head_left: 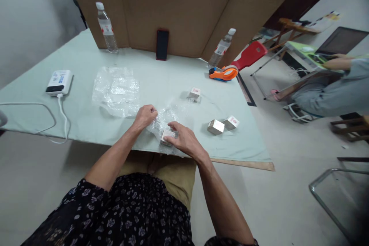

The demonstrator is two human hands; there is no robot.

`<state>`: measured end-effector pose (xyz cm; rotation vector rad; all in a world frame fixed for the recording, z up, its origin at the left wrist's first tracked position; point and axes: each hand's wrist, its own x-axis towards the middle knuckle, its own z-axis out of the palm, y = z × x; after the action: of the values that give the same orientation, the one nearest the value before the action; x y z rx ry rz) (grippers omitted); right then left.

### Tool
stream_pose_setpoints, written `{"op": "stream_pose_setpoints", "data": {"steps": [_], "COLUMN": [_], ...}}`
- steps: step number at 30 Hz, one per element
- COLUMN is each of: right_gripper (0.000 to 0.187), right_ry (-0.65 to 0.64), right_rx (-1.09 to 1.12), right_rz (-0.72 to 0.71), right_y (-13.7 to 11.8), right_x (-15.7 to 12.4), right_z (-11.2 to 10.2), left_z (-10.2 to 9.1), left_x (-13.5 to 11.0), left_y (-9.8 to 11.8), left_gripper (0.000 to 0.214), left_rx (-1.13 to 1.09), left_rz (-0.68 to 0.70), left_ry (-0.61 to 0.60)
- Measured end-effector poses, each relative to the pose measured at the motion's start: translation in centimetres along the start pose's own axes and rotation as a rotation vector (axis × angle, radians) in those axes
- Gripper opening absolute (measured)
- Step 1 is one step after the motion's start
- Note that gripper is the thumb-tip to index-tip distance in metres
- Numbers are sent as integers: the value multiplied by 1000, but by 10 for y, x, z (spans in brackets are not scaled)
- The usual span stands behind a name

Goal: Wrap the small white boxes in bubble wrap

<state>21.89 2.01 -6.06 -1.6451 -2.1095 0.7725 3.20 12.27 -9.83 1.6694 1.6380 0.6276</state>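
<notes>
My left hand (146, 117) is closed, pinching the left edge of a sheet of bubble wrap (179, 113) near the table's front edge. On that sheet sits a small white box (167, 137) with print on its top. My right hand (186, 138) grips this box from the right, thumb on its top and fingers curved over its far side. A second sheet of bubble wrap (117, 91) lies flat, left of my hands. To the right are a gold-sided small box (216, 127) and a white small box (231, 122) side by side; another small box (194, 93) stands farther back.
An orange tape dispenser (223, 73) lies at the right edge beside a red paddle-shaped thing (250, 54). Water bottles (107, 30) (221, 49) and a phone (162, 45) stand before a cardboard screen (178, 7). A cabled power bank (59, 82) is left. A seated person (331, 88) is at right.
</notes>
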Motion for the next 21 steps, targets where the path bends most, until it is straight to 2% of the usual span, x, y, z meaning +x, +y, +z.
{"op": "stream_pose_setpoints", "data": {"steps": [3,6,8,12,15,18,21], "right_gripper": [63,58,52,51,53,42,38], "right_ry": [-12,-6,43,246,403,373,436], "right_rx": [-106,-143,-99,-14,-155,-393,-486], "right_rz": [-77,-129,-126,-48,104,196,123], "right_y": [-4,-2,3,26,54,78,79], "right_x": [-8,-15,-17,-14,-9,-6,3], "right_z": [9,17,14,-16,-43,-58,-60], "left_z": [-2,-4,-3,0,2,4,6], "left_x": [-3,-1,4,19,25,25,23], "left_y": [5,16,24,32,31,30,32], "left_gripper": [14,20,27,18,17,18,20], "left_rx": [70,169,215,266,277,263,222], "left_rz": [-6,6,28,80,73,54,74], "left_ry": [-3,0,15,-22,-56,-41,-17]}}
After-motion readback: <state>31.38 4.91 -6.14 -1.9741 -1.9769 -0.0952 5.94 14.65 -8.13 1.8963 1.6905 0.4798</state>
